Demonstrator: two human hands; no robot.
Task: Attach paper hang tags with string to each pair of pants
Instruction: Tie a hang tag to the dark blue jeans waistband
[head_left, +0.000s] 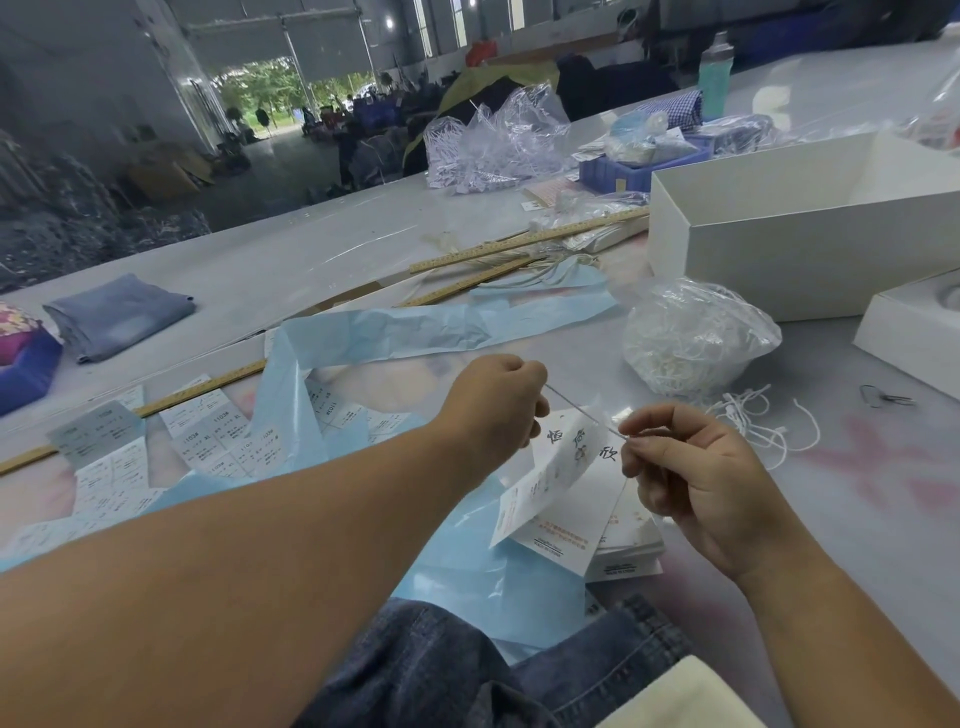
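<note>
A: White string, thin and taut, runs between the two hands above the bench. The left hand has its fingers curled closed, pinching one end.

B: And the right hand?

A: Thumb and forefinger pinch the other end, the remaining fingers loosely curled. A folded paper hang tag with black printed characters hangs on the string, between the hands and tilted.

B: Where are the pants?

A: Dark denim pants lie at the near edge, under the forearms. A small stack of tags lies just beyond them, behind the hanging tag, on crumpled light blue paper.

B: More string nearby?

A: A clear bag of white strings sits beyond the right hand, with loose strings spilling out beside it. An open white box stands behind the bag.

B: Left side?

A: Printed size labels are scattered on the bench, a wooden ruler crosses them, and a folded piece of pale blue denim lies farther back.
</note>
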